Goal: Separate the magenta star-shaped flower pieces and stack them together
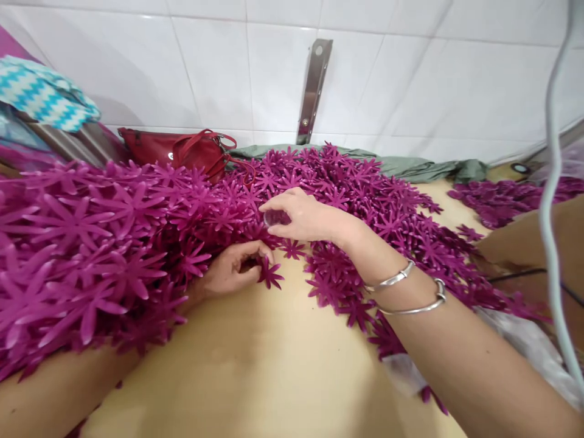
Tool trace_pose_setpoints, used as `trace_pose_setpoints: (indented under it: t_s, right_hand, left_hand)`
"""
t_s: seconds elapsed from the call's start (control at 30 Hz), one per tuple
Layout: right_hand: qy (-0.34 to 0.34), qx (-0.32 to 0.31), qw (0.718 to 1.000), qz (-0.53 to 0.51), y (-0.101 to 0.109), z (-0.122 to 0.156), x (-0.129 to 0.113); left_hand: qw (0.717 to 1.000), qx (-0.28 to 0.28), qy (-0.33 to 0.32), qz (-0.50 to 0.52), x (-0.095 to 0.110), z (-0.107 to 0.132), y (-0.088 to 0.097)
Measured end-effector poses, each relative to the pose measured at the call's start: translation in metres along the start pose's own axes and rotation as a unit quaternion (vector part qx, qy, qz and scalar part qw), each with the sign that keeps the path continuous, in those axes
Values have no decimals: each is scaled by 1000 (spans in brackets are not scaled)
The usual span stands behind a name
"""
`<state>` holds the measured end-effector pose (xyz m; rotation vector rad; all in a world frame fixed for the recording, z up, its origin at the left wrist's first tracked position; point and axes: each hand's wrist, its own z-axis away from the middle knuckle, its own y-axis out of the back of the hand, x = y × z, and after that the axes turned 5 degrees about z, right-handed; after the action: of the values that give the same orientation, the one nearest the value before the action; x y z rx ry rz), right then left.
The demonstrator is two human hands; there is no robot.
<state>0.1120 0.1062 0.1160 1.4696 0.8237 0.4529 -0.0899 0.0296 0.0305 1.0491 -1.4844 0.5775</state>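
Note:
A big heap of magenta star-shaped plastic flower pieces [104,237] covers the pale wooden table [255,359]. My left hand [232,271] lies at the heap's near edge, fingers curled and pinching one flower piece [270,274]. My right hand [303,216] hovers just above it, fingers closed round a small clear object [276,217] that I cannot name. Two silver bangles [410,292] sit on my right wrist.
A red handbag [182,149] lies against the white tiled wall behind the heap. A metal bracket [314,85] is fixed to the wall. Green cloth [410,165] runs along the back. More flower pieces [502,198] lie far right. A grey cable [552,213] hangs at right.

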Motion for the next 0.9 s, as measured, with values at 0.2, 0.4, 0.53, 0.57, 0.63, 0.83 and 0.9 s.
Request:
trace_pose_setpoints:
  t_s: [0.2, 0.4, 0.53, 0.57, 0.63, 0.83, 0.9]
  right_hand:
    - [53, -12, 998, -24, -4, 5, 7]
    - [62, 45, 995, -61, 2, 20, -2]
    - [-17, 154, 984, -86, 7, 51, -21]
    - [-44, 173, 980, -86, 6, 60, -26]
    - [-91, 155, 980, -85, 0, 75, -36]
    - [-21, -18, 1000, 3, -29, 84, -47]
    - [-11, -49, 997, 51, -28, 79, -48]
  left_hand:
    - [997, 71, -21, 17, -6, -9, 24]
    - [970, 236, -50, 19, -20, -19, 30]
    - [954, 297, -38, 11, -29, -23, 27]
    - [947, 319, -33, 0, -30, -23, 26]
    - [931, 364, -27, -21, -32, -25, 25]
    - [919, 392, -29, -15, -29, -28, 24]
    - [926, 377, -26, -5, -23, -25, 20]
